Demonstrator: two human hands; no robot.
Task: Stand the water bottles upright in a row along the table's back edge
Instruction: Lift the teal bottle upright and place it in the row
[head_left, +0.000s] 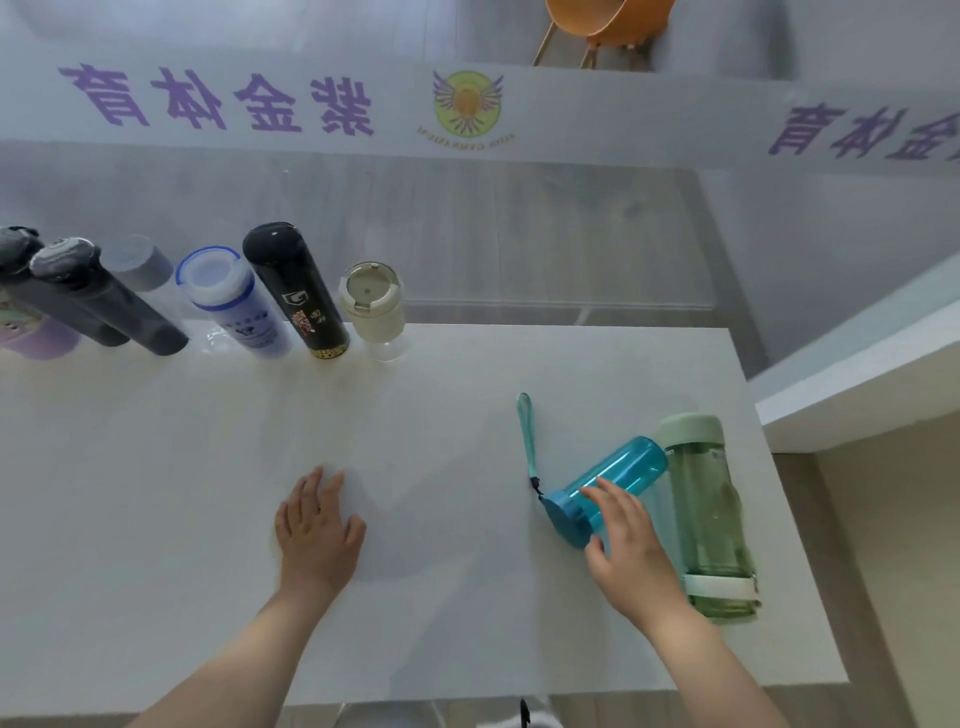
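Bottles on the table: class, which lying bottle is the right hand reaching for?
The blue bottle with the wrist strap. The right hand touches it near its cap, while the green bottle lies untouched beside it.

Occluded, cropped and indistinct regions in the head view.
At the left frame edge, a purple bottle (39, 338) is cropped and largely covered by two dark grey bottles (98, 304), one of them also cropped; a clear bottle with a grey cap (137, 265) shows little of its body behind its neighbours. The right hand (631, 545) covers the part of the blue bottle (618, 478) near its cap, and whether the fingers touch it cannot be told. The orange chair (605, 21) is cropped at the top edge; the lettering under the round emblem (467, 104) is too blurred to read.
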